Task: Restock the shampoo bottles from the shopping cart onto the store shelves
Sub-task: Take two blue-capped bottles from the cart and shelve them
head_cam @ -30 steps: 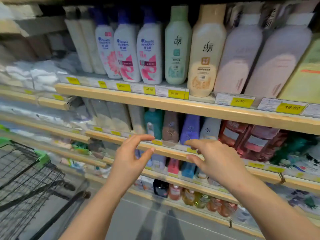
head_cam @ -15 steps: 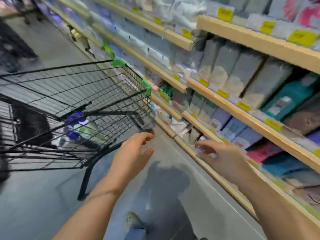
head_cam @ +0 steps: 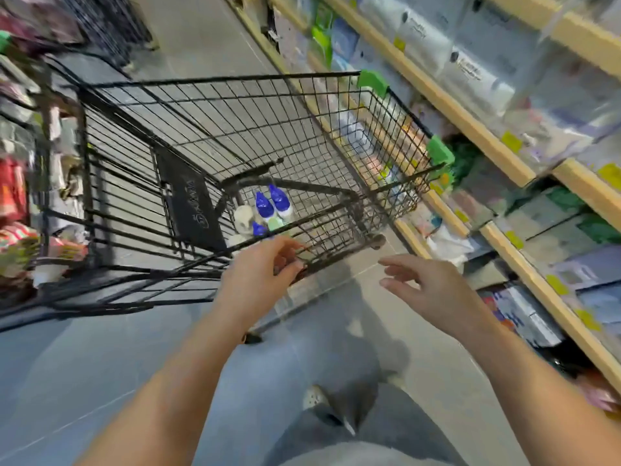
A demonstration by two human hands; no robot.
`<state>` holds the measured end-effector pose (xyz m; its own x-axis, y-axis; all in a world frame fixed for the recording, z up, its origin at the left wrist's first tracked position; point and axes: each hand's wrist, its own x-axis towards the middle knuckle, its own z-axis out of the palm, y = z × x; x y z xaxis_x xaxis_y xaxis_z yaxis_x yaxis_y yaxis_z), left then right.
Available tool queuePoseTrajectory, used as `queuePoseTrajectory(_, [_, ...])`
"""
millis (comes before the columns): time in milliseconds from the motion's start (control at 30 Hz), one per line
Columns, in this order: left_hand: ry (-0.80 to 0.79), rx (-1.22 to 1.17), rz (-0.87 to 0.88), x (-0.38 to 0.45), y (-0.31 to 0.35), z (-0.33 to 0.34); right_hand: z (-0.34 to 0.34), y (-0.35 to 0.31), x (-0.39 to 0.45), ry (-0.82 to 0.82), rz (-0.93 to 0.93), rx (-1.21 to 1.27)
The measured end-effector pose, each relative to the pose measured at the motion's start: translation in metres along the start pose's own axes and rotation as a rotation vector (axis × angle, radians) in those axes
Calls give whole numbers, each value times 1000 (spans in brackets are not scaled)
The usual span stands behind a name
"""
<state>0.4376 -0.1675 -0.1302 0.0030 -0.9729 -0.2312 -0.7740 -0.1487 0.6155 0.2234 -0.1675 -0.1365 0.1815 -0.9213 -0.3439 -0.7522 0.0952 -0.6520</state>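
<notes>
A black wire shopping cart point(head_cam: 235, 136) with green corner guards stands in the aisle ahead of me. At its bottom stand several shampoo bottles point(head_cam: 268, 206), white with blue caps, plus a pale green cap and a cream one. My left hand point(head_cam: 265, 274) hovers at the cart's near rim, fingers loosely curled, holding nothing. My right hand point(head_cam: 426, 290) hangs empty over the floor to the right of the cart, fingers relaxed. The wooden store shelves point(head_cam: 470, 126) run along the right, stocked with blurred packages.
Grey tiled floor point(head_cam: 100, 381) stretches below and left of the cart. Colourful goods point(head_cam: 16, 196) line the aisle's left side. My trouser leg and shoe point(head_cam: 322, 401) show at the bottom centre. The cart's right side sits close to the shelf edges.
My view has swung from the shampoo shelf down and left to the cart. Both hands came away from the shelf; the left now reaches the cart's rim.
</notes>
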Motion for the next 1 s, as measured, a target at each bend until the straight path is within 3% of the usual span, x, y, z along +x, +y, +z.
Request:
queuePoseTrajectory(400, [58, 62, -176, 113, -40, -47, 4, -54, 163, -159, -220, 55])
queuePoseTrajectory(567, [-96, 165, -258, 171, -60, -35, 15, -51, 235, -376, -175, -76])
queuePoseTrajectory(867, [-302, 325, -189, 229, -107, -11, 75, -52, 298, -821, -218, -473])
queuePoseTrajectory(1000, [-410, 395, -100, 254, -123, -6, 102, -54, 305, -850, -216, -435])
